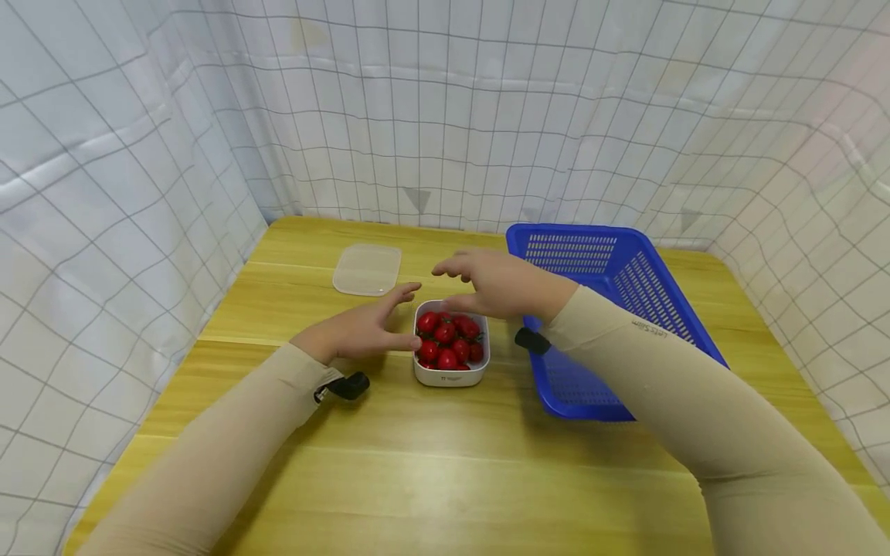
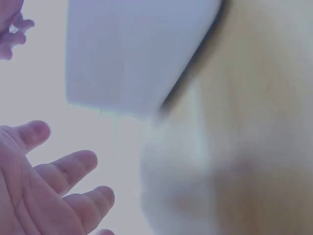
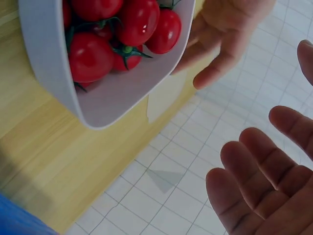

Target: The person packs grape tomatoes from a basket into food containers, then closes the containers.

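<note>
A white square container (image 1: 450,378) holding several red cherry tomatoes (image 1: 446,333) with green stems stands mid-table. To its left is my left hand (image 1: 365,328), fingers spread and slightly bent, the thumb close to the container's left rim; whether it touches cannot be told. My right hand (image 1: 502,283) hovers above the container's far right side, fingers loosely bent with nothing between them. In the right wrist view the tomatoes (image 3: 90,57) fill much of the container (image 3: 105,105), and the right fingers (image 3: 259,152) are apart from it. The left wrist view shows the left fingers (image 2: 80,166) near the container's pale wall (image 2: 132,58).
A clear flat lid (image 1: 367,269) lies on the wooden table (image 1: 389,479) behind the left hand. On the right stands a blue plastic basket (image 1: 684,301), partly covered by the right forearm. A white gridded curtain (image 1: 445,116) surrounds the table's back and sides.
</note>
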`<action>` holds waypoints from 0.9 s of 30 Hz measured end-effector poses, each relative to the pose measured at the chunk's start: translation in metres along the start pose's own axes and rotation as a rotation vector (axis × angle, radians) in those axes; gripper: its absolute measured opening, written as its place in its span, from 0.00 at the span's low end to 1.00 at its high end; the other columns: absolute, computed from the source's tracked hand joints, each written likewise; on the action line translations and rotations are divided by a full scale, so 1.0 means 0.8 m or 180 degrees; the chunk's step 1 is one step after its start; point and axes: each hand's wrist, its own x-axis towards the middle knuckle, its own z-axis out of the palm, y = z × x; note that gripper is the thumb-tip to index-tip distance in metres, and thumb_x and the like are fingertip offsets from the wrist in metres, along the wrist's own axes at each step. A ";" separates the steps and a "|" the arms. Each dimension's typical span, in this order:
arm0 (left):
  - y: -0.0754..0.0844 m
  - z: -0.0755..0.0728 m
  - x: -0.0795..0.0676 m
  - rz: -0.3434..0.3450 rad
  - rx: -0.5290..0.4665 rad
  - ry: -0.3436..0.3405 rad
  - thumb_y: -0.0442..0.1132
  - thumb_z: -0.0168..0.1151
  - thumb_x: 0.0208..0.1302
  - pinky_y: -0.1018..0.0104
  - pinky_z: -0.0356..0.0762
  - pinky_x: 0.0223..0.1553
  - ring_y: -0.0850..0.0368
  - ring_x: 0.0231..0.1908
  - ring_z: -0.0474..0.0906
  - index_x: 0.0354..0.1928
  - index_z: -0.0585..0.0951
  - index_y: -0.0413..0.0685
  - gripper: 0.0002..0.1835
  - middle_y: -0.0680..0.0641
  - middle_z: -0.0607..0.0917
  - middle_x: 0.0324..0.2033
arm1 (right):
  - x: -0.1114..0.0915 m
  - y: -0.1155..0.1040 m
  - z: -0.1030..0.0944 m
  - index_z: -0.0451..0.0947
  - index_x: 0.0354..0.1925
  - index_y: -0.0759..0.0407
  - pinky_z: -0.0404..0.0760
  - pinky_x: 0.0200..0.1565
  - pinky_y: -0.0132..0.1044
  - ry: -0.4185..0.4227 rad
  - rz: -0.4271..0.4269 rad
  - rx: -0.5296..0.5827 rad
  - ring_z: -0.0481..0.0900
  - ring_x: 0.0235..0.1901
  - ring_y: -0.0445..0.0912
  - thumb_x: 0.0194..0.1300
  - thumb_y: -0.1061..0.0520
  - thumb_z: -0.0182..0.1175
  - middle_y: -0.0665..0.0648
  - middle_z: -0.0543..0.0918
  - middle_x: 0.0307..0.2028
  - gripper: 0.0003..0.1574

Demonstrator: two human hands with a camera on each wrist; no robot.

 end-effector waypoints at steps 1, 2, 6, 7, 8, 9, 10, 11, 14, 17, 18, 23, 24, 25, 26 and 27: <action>-0.004 -0.009 -0.001 -0.0019 0.0100 0.0075 0.60 0.69 0.68 0.33 0.55 0.78 0.36 0.81 0.55 0.85 0.48 0.56 0.54 0.39 0.58 0.82 | 0.005 -0.002 -0.001 0.73 0.74 0.51 0.81 0.65 0.50 0.0006 0.0002 -0.0034 0.81 0.62 0.51 0.75 0.40 0.64 0.56 0.79 0.67 0.37; -0.008 -0.019 -0.003 -0.0056 0.0194 0.0148 0.60 0.68 0.69 0.34 0.57 0.78 0.36 0.80 0.57 0.85 0.51 0.54 0.52 0.39 0.59 0.82 | 0.010 -0.004 -0.002 0.72 0.75 0.51 0.80 0.66 0.50 0.0012 0.0010 -0.0059 0.80 0.63 0.52 0.75 0.40 0.64 0.57 0.78 0.68 0.37; -0.028 -0.056 -0.008 -0.0249 0.0527 0.0418 0.60 0.66 0.72 0.35 0.60 0.77 0.35 0.78 0.61 0.83 0.56 0.47 0.48 0.36 0.61 0.80 | 0.032 -0.014 -0.007 0.69 0.77 0.53 0.74 0.73 0.51 0.0004 0.0138 -0.0141 0.74 0.71 0.54 0.75 0.38 0.63 0.59 0.73 0.73 0.41; -0.033 -0.064 -0.010 -0.0323 0.0586 0.0476 0.61 0.65 0.72 0.35 0.61 0.76 0.34 0.78 0.62 0.83 0.57 0.47 0.48 0.36 0.62 0.80 | 0.037 -0.016 -0.008 0.67 0.77 0.54 0.72 0.74 0.51 -0.0023 0.0193 -0.0155 0.71 0.73 0.55 0.75 0.37 0.63 0.60 0.71 0.75 0.42; -0.037 -0.072 -0.011 -0.0384 0.0644 0.0526 0.62 0.64 0.72 0.34 0.61 0.76 0.33 0.77 0.62 0.83 0.57 0.47 0.48 0.34 0.62 0.79 | 0.043 -0.018 -0.010 0.66 0.78 0.54 0.69 0.76 0.52 -0.0061 0.0246 -0.0183 0.69 0.75 0.56 0.75 0.37 0.62 0.61 0.69 0.76 0.43; -0.041 -0.079 -0.012 -0.0441 0.0701 0.0574 0.64 0.63 0.72 0.34 0.61 0.76 0.32 0.77 0.62 0.83 0.57 0.46 0.48 0.33 0.63 0.79 | 0.050 -0.019 -0.011 0.65 0.79 0.55 0.67 0.77 0.52 -0.0108 0.0299 -0.0213 0.66 0.77 0.57 0.75 0.36 0.61 0.61 0.68 0.77 0.45; -0.046 -0.085 -0.013 -0.0499 0.0743 0.0609 0.65 0.62 0.72 0.33 0.61 0.75 0.32 0.76 0.63 0.83 0.57 0.46 0.49 0.32 0.63 0.79 | 0.056 -0.019 -0.013 0.63 0.80 0.55 0.64 0.79 0.52 -0.0169 0.0362 -0.0246 0.63 0.79 0.57 0.75 0.35 0.61 0.61 0.65 0.79 0.46; -0.050 -0.091 -0.013 -0.0543 0.0772 0.0638 0.66 0.61 0.72 0.33 0.60 0.75 0.31 0.77 0.61 0.83 0.57 0.46 0.49 0.32 0.63 0.79 | 0.063 -0.019 -0.014 0.62 0.81 0.55 0.62 0.80 0.52 -0.0234 0.0413 -0.0286 0.60 0.80 0.58 0.76 0.34 0.60 0.62 0.64 0.80 0.47; -0.061 -0.107 -0.013 -0.0668 0.0811 0.0684 0.69 0.59 0.71 0.31 0.60 0.75 0.30 0.77 0.60 0.84 0.55 0.46 0.51 0.32 0.61 0.79 | 0.084 -0.016 -0.018 0.58 0.82 0.56 0.58 0.81 0.51 -0.0361 0.0501 -0.0433 0.57 0.81 0.58 0.75 0.32 0.59 0.63 0.61 0.81 0.51; -0.072 -0.118 -0.011 -0.0801 0.0767 0.0692 0.68 0.59 0.72 0.31 0.58 0.76 0.29 0.78 0.58 0.84 0.53 0.47 0.52 0.32 0.60 0.80 | 0.107 -0.009 -0.019 0.56 0.83 0.56 0.58 0.81 0.51 -0.0440 0.0537 -0.0522 0.57 0.81 0.59 0.75 0.32 0.59 0.64 0.61 0.81 0.52; -0.075 -0.122 -0.011 -0.0841 0.0758 0.0686 0.67 0.60 0.72 0.31 0.58 0.76 0.29 0.78 0.58 0.84 0.53 0.46 0.51 0.32 0.59 0.80 | 0.114 -0.007 -0.019 0.56 0.83 0.56 0.57 0.81 0.51 -0.0461 0.0547 -0.0538 0.57 0.81 0.58 0.75 0.32 0.60 0.64 0.61 0.81 0.53; -0.080 -0.135 0.001 -0.0968 0.0818 0.0571 0.62 0.60 0.74 0.30 0.57 0.75 0.27 0.77 0.58 0.83 0.52 0.42 0.49 0.29 0.60 0.79 | 0.147 0.009 -0.015 0.53 0.84 0.56 0.56 0.82 0.50 -0.0577 0.0612 -0.0508 0.56 0.82 0.56 0.72 0.29 0.61 0.60 0.61 0.81 0.57; -0.082 -0.136 0.002 -0.0992 0.0838 0.0540 0.61 0.60 0.74 0.30 0.57 0.75 0.26 0.77 0.58 0.83 0.51 0.42 0.49 0.28 0.60 0.79 | 0.154 0.012 -0.013 0.53 0.84 0.56 0.57 0.82 0.49 -0.0595 0.0625 -0.0524 0.57 0.82 0.55 0.72 0.29 0.61 0.59 0.62 0.81 0.58; -0.084 -0.136 0.004 -0.1014 0.0857 0.0505 0.62 0.60 0.74 0.30 0.58 0.75 0.26 0.76 0.59 0.83 0.51 0.41 0.50 0.28 0.60 0.78 | 0.161 0.014 -0.009 0.53 0.84 0.56 0.57 0.82 0.48 -0.0615 0.0641 -0.0523 0.58 0.82 0.55 0.71 0.28 0.62 0.58 0.62 0.81 0.59; -0.086 -0.135 0.006 -0.1030 0.0876 0.0478 0.62 0.60 0.74 0.30 0.58 0.75 0.26 0.76 0.59 0.83 0.51 0.40 0.50 0.27 0.60 0.78 | 0.168 0.016 -0.005 0.53 0.84 0.55 0.58 0.81 0.48 -0.0624 0.0669 -0.0519 0.58 0.81 0.54 0.70 0.28 0.62 0.58 0.63 0.81 0.60; -0.088 -0.134 0.007 -0.1052 0.0896 0.0449 0.62 0.60 0.74 0.29 0.58 0.75 0.26 0.76 0.59 0.83 0.50 0.39 0.51 0.26 0.61 0.77 | 0.175 0.017 0.000 0.53 0.84 0.55 0.59 0.81 0.47 -0.0627 0.0684 -0.0541 0.59 0.81 0.53 0.69 0.27 0.63 0.57 0.63 0.81 0.61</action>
